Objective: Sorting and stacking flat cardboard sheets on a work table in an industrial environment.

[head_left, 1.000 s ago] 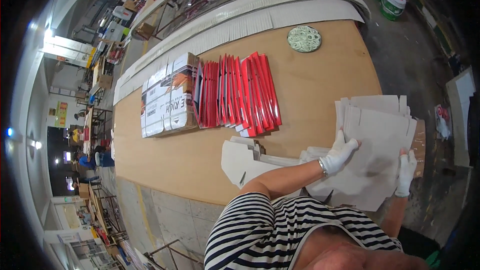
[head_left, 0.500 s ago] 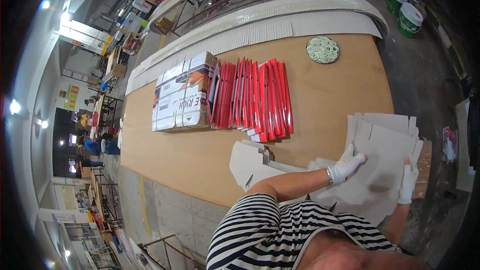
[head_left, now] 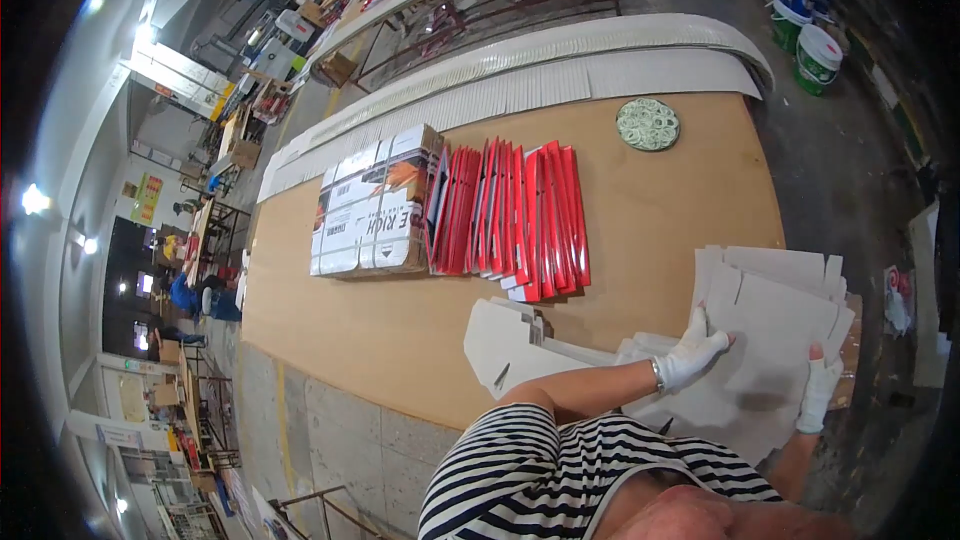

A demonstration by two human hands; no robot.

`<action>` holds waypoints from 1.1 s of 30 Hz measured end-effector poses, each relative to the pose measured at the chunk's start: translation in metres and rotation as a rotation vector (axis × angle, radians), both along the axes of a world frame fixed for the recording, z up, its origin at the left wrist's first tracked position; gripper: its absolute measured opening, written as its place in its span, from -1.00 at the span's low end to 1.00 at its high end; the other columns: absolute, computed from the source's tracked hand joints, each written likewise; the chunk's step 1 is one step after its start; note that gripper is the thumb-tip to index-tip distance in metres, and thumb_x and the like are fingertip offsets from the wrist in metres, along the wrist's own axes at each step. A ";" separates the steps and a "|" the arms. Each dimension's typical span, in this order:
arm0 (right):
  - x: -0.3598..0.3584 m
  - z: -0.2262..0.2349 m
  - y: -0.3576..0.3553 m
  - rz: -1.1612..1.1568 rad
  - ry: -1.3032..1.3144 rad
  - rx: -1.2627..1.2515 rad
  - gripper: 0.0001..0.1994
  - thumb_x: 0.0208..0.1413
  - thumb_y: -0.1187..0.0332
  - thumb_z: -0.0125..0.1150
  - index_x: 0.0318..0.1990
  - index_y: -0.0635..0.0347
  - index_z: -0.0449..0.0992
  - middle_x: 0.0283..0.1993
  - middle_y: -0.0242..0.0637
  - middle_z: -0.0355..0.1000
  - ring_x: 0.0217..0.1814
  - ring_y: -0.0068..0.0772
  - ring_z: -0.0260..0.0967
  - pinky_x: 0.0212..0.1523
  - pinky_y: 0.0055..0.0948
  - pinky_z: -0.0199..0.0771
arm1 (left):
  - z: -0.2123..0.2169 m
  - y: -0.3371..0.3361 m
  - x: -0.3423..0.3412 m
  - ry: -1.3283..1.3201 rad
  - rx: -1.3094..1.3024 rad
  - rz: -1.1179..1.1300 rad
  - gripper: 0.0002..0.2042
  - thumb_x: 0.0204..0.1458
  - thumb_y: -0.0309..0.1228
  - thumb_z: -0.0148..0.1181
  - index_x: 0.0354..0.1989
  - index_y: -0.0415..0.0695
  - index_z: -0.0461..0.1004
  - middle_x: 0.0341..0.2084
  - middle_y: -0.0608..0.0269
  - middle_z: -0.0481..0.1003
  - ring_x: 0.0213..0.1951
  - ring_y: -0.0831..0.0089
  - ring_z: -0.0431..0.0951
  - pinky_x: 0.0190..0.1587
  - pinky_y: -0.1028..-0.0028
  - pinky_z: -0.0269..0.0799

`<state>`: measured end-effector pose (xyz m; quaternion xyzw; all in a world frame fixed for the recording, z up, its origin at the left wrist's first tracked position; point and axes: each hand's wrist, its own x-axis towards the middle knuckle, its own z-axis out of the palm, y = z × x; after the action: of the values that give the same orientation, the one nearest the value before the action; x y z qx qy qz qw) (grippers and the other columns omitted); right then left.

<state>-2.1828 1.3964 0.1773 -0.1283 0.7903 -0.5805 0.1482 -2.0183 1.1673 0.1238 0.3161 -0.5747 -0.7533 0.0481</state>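
Note:
A stack of flat white cardboard blanks (head_left: 780,310) lies at the right end of the wooden table (head_left: 660,210). My left hand (head_left: 692,357), in a white glove, rests flat on the top sheet with its fingers spread. My right hand (head_left: 820,392), also gloved, grips the near right edge of the same sheet. Another white blank (head_left: 505,345) lies to the left of my left arm.
A row of red flat packs (head_left: 520,215) stands next to a printed carton (head_left: 375,205) mid-table. A round green dish (head_left: 648,124) sits at the far edge, with long white corrugated sheets (head_left: 560,70) behind it. Paint buckets (head_left: 815,40) stand on the floor to the right.
Both hands stay on the white stack, the left a little further over the top sheet. My head has shifted, so the table sits slightly differently in view.

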 end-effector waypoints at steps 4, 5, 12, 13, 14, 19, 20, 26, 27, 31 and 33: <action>0.017 0.023 0.009 0.001 0.051 -0.037 -0.49 0.04 0.17 0.26 0.06 0.35 0.36 -0.03 -0.28 0.39 -0.04 -0.45 0.29 0.01 -0.44 0.27 | 0.036 -0.001 0.006 -0.011 -0.043 0.033 -0.29 0.00 -0.26 0.19 0.17 -0.35 -0.11 -0.40 0.19 0.36 -0.36 0.45 0.36 -0.33 0.46 0.37; 0.017 0.024 0.017 -0.009 0.057 -0.041 -0.49 0.04 0.17 0.26 0.06 0.35 0.36 -0.03 -0.28 0.39 -0.04 -0.45 0.29 0.01 -0.44 0.27 | 0.035 0.002 0.008 -0.004 -0.047 0.024 -0.29 0.00 -0.26 0.19 0.17 -0.35 -0.11 -0.40 0.19 0.36 -0.36 0.45 0.36 -0.33 0.46 0.37; 0.057 0.086 0.008 0.025 0.138 -0.051 -0.46 0.00 0.21 0.29 0.09 0.32 0.33 -0.02 -0.30 0.38 -0.04 -0.45 0.30 0.00 -0.44 0.29 | 0.120 -0.012 0.052 -0.052 -0.002 -0.204 -0.54 0.04 -0.22 0.18 -0.10 -0.26 0.10 -0.45 0.18 0.41 -0.44 0.30 0.45 -0.28 0.35 0.40; 0.064 0.091 0.004 0.019 0.113 -0.120 -0.45 -0.01 0.22 0.30 0.10 0.33 0.32 -0.02 -0.30 0.38 -0.04 -0.45 0.30 -0.01 -0.44 0.29 | 0.130 -0.026 0.060 -0.116 -0.094 -0.319 -0.54 0.03 -0.21 0.19 -0.11 -0.27 0.14 -0.46 0.18 0.41 -0.44 0.28 0.45 -0.25 0.34 0.40; 0.074 0.100 -0.004 0.019 0.109 -0.102 -0.45 -0.01 0.22 0.30 0.10 0.33 0.32 -0.02 -0.30 0.38 -0.04 -0.45 0.30 -0.01 -0.44 0.29 | 0.131 -0.042 0.067 -0.267 -0.574 -0.511 -0.48 -0.02 -0.17 0.25 -0.08 -0.31 0.20 -0.38 0.03 0.45 -0.29 0.24 0.47 -0.13 0.34 0.39; 0.112 0.139 0.001 0.024 0.278 -0.076 -0.43 -0.05 0.24 0.34 0.08 0.38 0.33 -0.04 -0.27 0.40 -0.05 -0.43 0.33 -0.03 -0.46 0.32 | 0.044 -0.113 0.158 0.020 -0.558 -0.743 -0.18 -0.26 -0.06 0.42 0.11 -0.30 0.17 -0.11 -0.18 0.42 -0.03 0.19 0.46 0.01 0.35 0.34; 0.120 0.147 -0.003 0.024 0.281 -0.069 -0.43 -0.05 0.24 0.34 0.08 0.38 0.33 -0.04 -0.27 0.40 -0.05 -0.43 0.33 -0.03 -0.46 0.32 | 0.029 -0.122 0.178 -0.006 -0.445 -0.730 -0.15 -0.32 -0.05 0.45 0.13 -0.26 0.19 -0.11 -0.14 0.43 -0.02 0.17 0.46 0.01 0.35 0.34; 0.176 0.206 -0.016 0.007 0.433 -0.067 -0.42 -0.07 0.24 0.36 0.08 0.38 0.34 -0.09 -0.28 0.43 -0.09 -0.45 0.34 -0.05 -0.49 0.31 | 0.046 -0.156 0.223 -0.074 -0.859 -0.892 -0.27 -0.37 -0.19 0.49 0.07 -0.13 0.34 -0.12 0.02 0.49 -0.07 0.15 0.49 -0.03 0.33 0.39; 0.194 0.219 -0.033 -0.008 0.500 -0.087 -0.42 -0.08 0.23 0.37 0.07 0.37 0.35 -0.11 -0.30 0.43 -0.11 -0.46 0.35 -0.07 -0.50 0.32 | 0.034 -0.164 0.233 -0.002 -0.799 -0.922 -0.32 -0.36 -0.19 0.48 0.02 -0.13 0.39 -0.15 0.01 0.50 -0.08 0.17 0.50 -0.04 0.33 0.39; 0.240 0.249 -0.035 0.006 0.527 0.024 -0.40 -0.11 0.19 0.39 0.06 0.32 0.36 -0.12 -0.33 0.42 -0.13 -0.48 0.34 -0.09 -0.51 0.33 | 0.013 -0.162 0.278 0.131 -0.686 -0.976 -0.40 -0.34 -0.21 0.46 -0.03 -0.11 0.44 -0.20 0.04 0.53 -0.11 0.18 0.52 -0.07 0.32 0.40; 0.260 0.260 -0.030 0.047 0.576 0.063 -0.40 -0.10 0.16 0.38 0.07 0.31 0.35 -0.11 -0.32 0.42 -0.11 -0.47 0.34 -0.08 -0.50 0.32 | 0.050 -0.150 0.308 -0.232 -0.434 -0.995 -0.44 -0.28 -0.12 0.41 -0.07 -0.14 0.47 -0.24 0.04 0.54 -0.15 0.14 0.53 -0.10 0.32 0.42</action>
<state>-1.9227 1.3665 0.4373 -0.3016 0.8143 -0.4916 -0.0651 -1.7105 1.0170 0.1735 0.0702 -0.7982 -0.5100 -0.3129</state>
